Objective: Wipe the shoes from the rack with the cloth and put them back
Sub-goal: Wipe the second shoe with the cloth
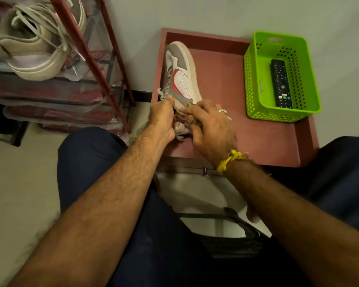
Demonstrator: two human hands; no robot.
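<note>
A white and grey sneaker [181,73] with a red swoosh lies on its side on a dark red tray-like table [263,137], toe pointing away from me. My left hand [163,119] grips the shoe at its collar near the laces. My right hand [210,125], with a ring and a yellow wrist thread, presses a crumpled brown cloth [184,118] against the heel end of the shoe. The heel is mostly hidden under both hands.
A red-framed shoe rack [104,75] stands at the left with a beige sneaker [35,48] on its top shelf. A green perforated basket [280,75] holding a black remote [281,83] sits on the table's right side. My knees flank the table.
</note>
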